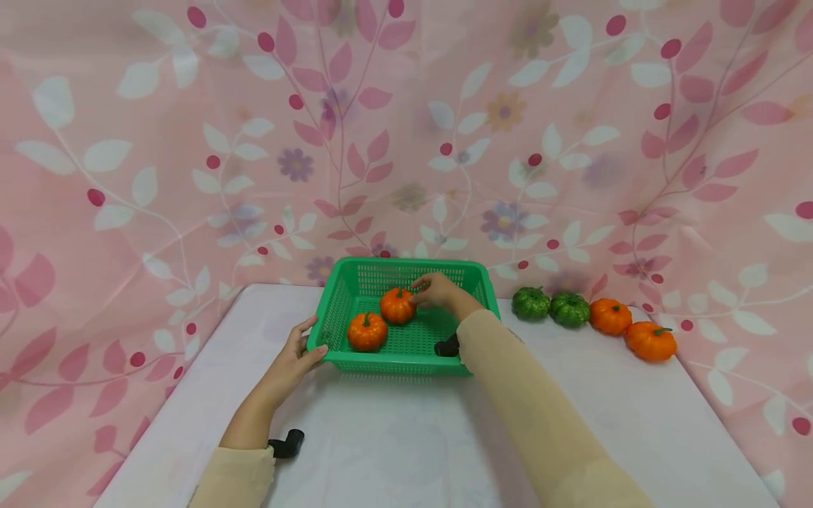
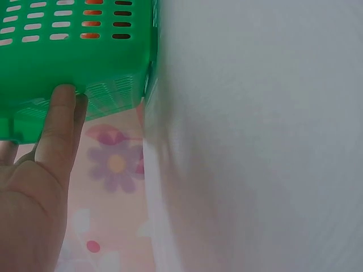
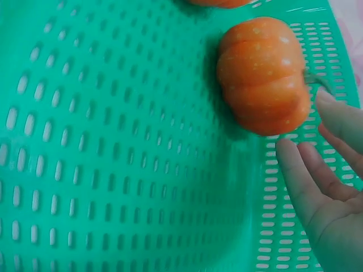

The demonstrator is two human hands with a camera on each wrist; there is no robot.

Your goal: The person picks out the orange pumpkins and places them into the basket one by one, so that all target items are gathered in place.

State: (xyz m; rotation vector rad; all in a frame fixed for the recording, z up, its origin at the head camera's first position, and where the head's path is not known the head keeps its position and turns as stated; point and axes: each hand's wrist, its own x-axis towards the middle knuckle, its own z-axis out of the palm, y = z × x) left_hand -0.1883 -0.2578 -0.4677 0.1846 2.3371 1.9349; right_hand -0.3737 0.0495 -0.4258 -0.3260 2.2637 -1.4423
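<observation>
Pink floral cloth (image 1: pixel 394 141) hangs behind a white-covered table (image 1: pixel 394 444). At left, the left hand (image 1: pixel 295 356) holds the green basket (image 1: pixel 394 358) by its near left corner. Inside the basket sits the front pumpkin (image 1: pixel 367 333), orange; just beside it, farther back and right, sits the rear pumpkin (image 1: pixel 398 307), also orange. The right hand (image 1: pixel 441 293) is at its right side, fingers parted, without a grip; stem contact cannot be determined. Right of the basket, two green pumpkins (image 1: pixel 531 303) precede two orange ones (image 1: pixel 610 316) in a row.

Pumpkins (image 1: pixel 367 334) lie in and right of the basket (image 1: pixel 399 359)
</observation>
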